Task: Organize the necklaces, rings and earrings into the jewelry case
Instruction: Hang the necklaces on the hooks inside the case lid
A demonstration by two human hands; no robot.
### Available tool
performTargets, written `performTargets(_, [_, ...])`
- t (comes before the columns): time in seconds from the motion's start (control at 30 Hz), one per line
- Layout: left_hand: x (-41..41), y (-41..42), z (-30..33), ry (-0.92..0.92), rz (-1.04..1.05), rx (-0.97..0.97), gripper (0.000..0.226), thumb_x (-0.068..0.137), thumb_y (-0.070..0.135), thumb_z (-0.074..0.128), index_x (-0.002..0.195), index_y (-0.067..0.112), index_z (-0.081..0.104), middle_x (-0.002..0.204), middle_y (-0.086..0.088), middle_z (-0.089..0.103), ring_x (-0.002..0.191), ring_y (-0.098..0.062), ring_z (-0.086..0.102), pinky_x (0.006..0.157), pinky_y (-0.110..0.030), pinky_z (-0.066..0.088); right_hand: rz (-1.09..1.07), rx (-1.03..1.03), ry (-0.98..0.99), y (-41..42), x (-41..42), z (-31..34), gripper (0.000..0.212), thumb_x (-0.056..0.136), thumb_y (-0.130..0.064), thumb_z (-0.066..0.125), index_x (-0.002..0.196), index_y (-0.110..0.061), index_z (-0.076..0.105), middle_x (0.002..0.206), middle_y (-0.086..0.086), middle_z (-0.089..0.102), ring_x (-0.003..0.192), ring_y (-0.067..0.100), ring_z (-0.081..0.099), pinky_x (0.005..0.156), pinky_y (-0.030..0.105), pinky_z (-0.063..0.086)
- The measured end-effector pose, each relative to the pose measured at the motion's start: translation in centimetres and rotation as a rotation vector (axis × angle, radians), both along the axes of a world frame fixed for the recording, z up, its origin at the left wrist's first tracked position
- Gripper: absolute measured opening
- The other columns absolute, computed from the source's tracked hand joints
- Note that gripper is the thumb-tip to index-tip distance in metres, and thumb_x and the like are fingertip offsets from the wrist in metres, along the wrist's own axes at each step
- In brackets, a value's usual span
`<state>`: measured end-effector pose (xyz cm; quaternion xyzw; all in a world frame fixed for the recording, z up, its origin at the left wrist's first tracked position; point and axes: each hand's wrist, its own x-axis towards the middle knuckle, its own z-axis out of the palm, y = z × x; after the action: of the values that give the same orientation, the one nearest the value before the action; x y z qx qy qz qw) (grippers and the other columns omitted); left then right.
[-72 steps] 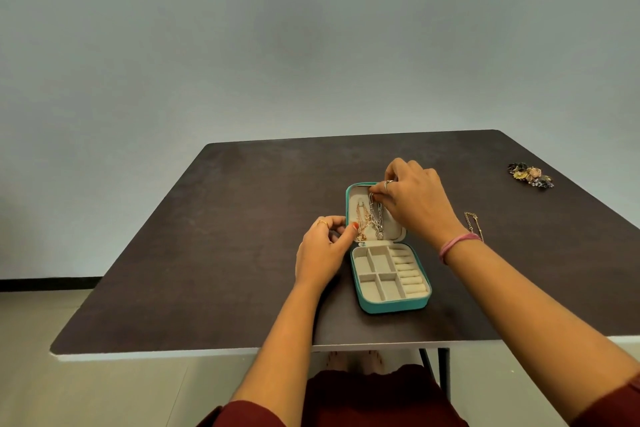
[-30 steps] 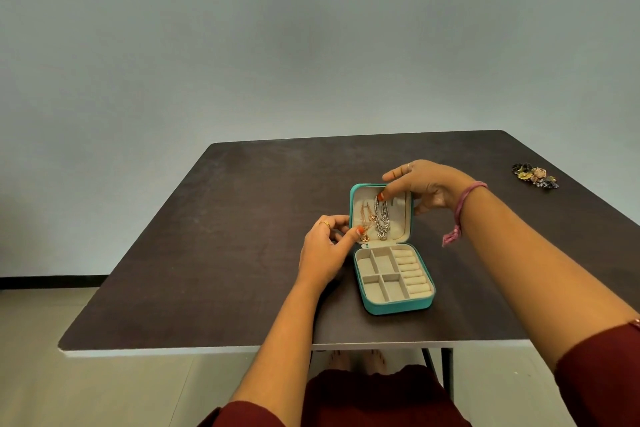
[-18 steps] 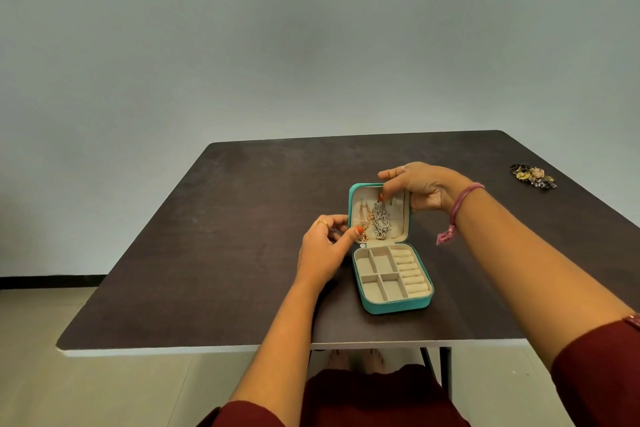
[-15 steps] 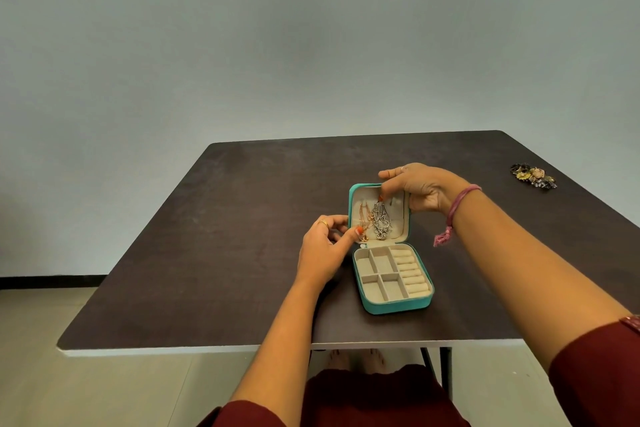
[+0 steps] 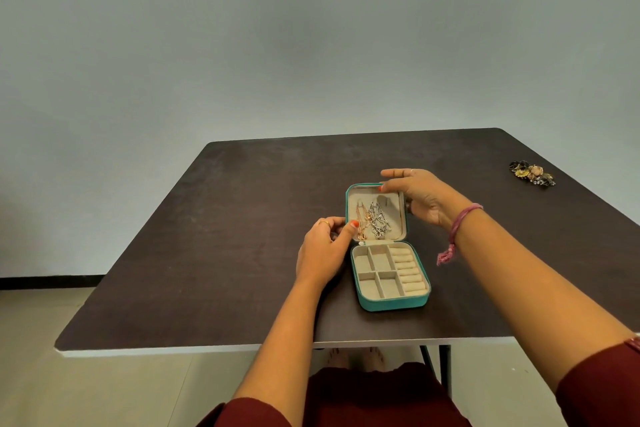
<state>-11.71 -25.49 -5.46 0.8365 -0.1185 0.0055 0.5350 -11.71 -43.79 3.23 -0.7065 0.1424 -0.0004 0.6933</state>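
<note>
I see two necklaces [image 5: 372,222] hung in the case [image 5: 391,303] lid; earrings [image 5: 531,174] wait on the counter [image 5: 225,236]. My left grip [image 5: 323,246] pinches the lid edge; my right grip [image 5: 420,198] hangs loose, empty.

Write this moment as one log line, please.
teal jewelry case: open | chain necklaces: in lid | left hand: steadies lid | right hand: at lid top

Both forearms reach forward from the counter's near edge. The left hand [image 5: 323,246] has its fingers curled and its thumb stretched forward. The right hand [image 5: 420,196] is raised with its fingers extended leftward, relaxed, palm turned left.
</note>
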Motion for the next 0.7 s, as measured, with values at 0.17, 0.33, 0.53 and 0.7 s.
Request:
performTargets(0.17, [-0.1,0.0,0.5,0.001,0.026,0.082,0.034,0.091,0.05,0.051,0.113,0.026,0.063,0.106,0.014,0.062,0.092,-0.003,0.059,0.086,-0.037,0.051,-0.084,-0.144,-0.052,-2.6,-0.9,-0.8,0.03,0.086,-0.005,0.064,0.112,-0.019,0.061,0.112,0.004,0.065,0.109,0.017,0.058,0.101,0.038,0.042])
performTargets(0.33, [-0.4,-0.1,0.9,-0.016,0.033,0.141,0.035,0.096,0.046,0.046,0.119,0.025,0.062,0.116,0.01,0.059,0.098,-0.006,0.054,0.083,-0.03,0.043,-0.183,-0.233,-0.094,-6.7,-2.6,-1.5,0.019,0.089,-0.008,0.061,0.097,-0.025,0.065,0.102,-0.002,0.067,0.1,0.011,0.061,0.092,0.033,0.043])
performTargets(0.53, [-0.3,-0.2,0.8,-0.001,0.051,0.131,0.034,0.097,0.045,0.042,0.115,0.028,0.065,0.12,0.009,0.06,0.105,-0.01,0.055,0.088,-0.034,0.045,-0.304,-0.255,-0.098,-11.5,-5.3,-3.4,0.02,0.091,-0.006,0.057,0.094,-0.024,0.064,0.101,0.0,0.065,0.097,0.013,0.059,0.078,0.025,0.044])
performTargets(0.7, [-0.2,-0.2,0.6,0.001,0.085,0.091,0.031,0.097,0.043,0.043,0.107,0.027,0.068,0.117,0.007,0.062,0.102,-0.01,0.056,0.089,-0.037,0.048,-0.428,-0.216,-0.079,-14.3,-6.7,-5.9,0.024,0.09,0.001,0.056,0.113,-0.005,0.062,0.098,0.007,0.064,0.093,0.018,0.06,0.093,0.034,0.049])
